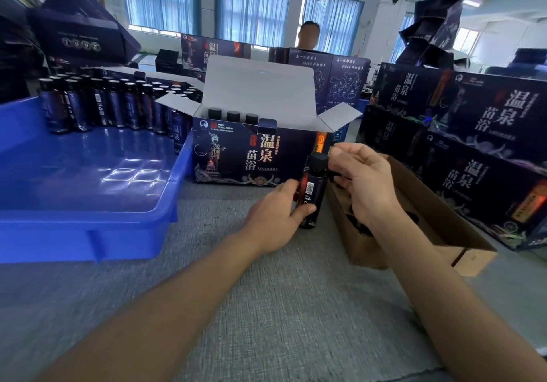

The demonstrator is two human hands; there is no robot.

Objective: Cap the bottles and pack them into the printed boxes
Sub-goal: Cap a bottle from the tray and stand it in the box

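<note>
Now both my arms reach out over the gray table [266, 307]. My left hand [275, 212] is wrapped round the low part of a dark bottle [312, 192], with my thumb across the front. The bottle stands up, leaning a little. My right hand [359, 180] pinches the black cap [319, 161] on top of it with curled fingers.

Just under my right hand is a brown box [444, 233] with low walls. Some dark bits lie in it, but I cannot tell what they are.

Behind the bottle stands an open printed box [236, 156] with its flaps up. Three capped bottles [233, 115] peek out at its left end.

To the left is a big blue tray [88, 180], right beside the printed box. A crowd of bottles [103, 106] stands at its far side.

To the right is a stack of shut boxes [473, 132] with the same print. Far back, a person [309, 36] stands behind more boxes.
</note>
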